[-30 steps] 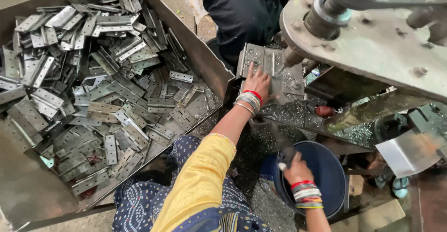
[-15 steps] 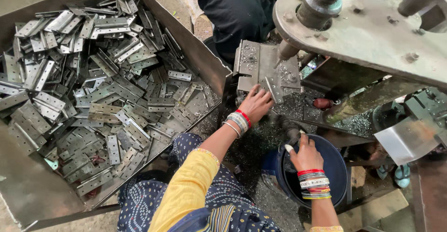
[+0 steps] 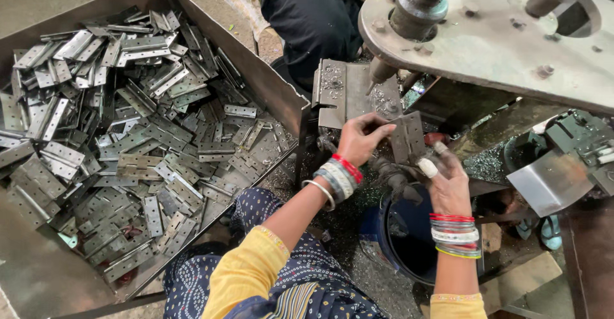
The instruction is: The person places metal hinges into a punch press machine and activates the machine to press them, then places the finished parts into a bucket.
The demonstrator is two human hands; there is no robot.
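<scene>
**Bare hands feed a hinge beneath the drill**

A worker's left hand (image 3: 359, 138) and right hand (image 3: 448, 181) together grip a grey metal hinge (image 3: 407, 136), fingers clenched on its edges, just beside the drill bit (image 3: 377, 72) and its steel plate (image 3: 345, 92). Metal shavings (image 3: 358, 197) litter the ground. The risk, judged from here: unprotected fingers so near the bit could be nicked, or a loosely held hinge could snag and spin. A bin (image 3: 268, 82) of hinges sits to the left.

Both hands, left hand (image 3: 361, 138) and right hand (image 3: 448, 181), grip metal hinge (image 3: 407, 136) beside hinge-filled bin (image 3: 268, 85).
</scene>
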